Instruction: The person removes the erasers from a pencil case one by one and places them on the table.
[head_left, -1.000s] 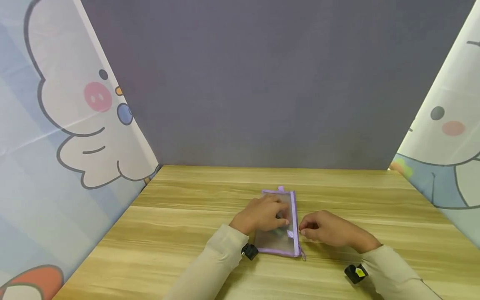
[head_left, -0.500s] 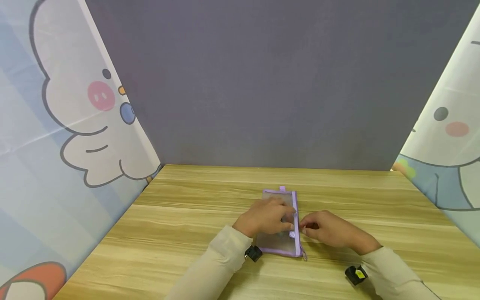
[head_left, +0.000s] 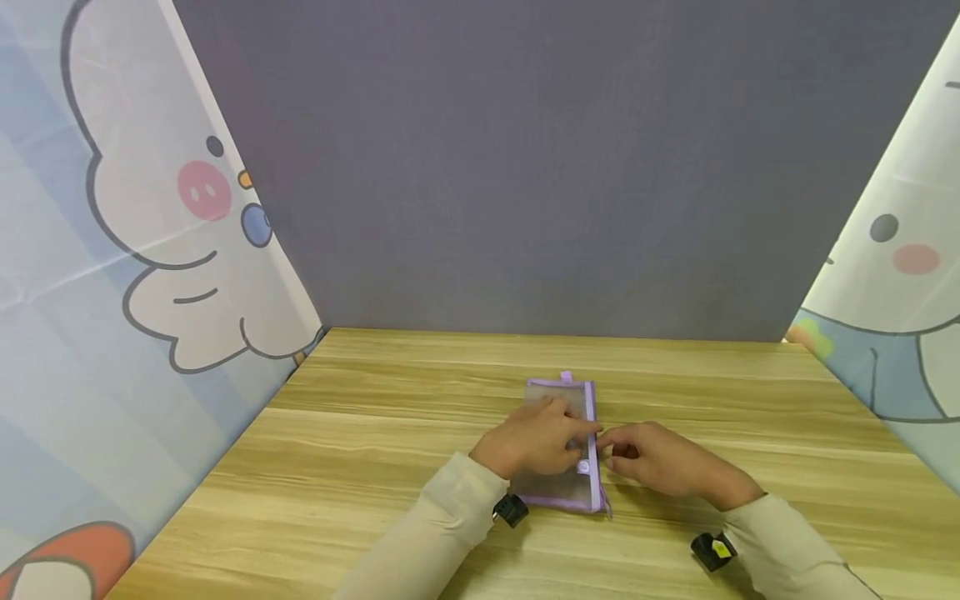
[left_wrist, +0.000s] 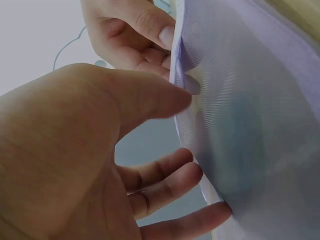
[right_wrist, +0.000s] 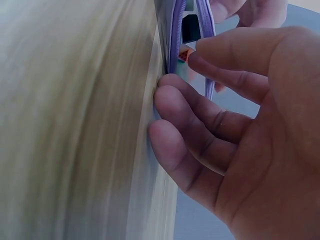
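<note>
A translucent mesh zipper pouch [head_left: 555, 485] with purple trim lies flat on the wooden table. My left hand [head_left: 536, 437] rests over its mesh, index finger reaching to the zipper edge. In the left wrist view, that hand's thumb and relaxed fingers touch the mesh along its border. From the right side, my right hand [head_left: 652, 457] pinches the purple zipper edge. The right wrist view shows the pouch's mouth parted, with a black item [right_wrist: 190, 28] and a small orange item [right_wrist: 184, 53] inside. A blurred blue-green shape [left_wrist: 240, 140] shows through the mesh.
The wooden table [head_left: 375, 467] meets a dark grey panel [head_left: 555, 167] at its back edge. Cartoon-printed cloths hang at the left [head_left: 150, 208] and right [head_left: 885, 300]. A zipper pull [head_left: 606, 502] lies at the pouch's near right corner.
My left hand has slid right across the pouch, and its index finger now extends over the zipper edge. The right hand stays almost in place at that edge.
</note>
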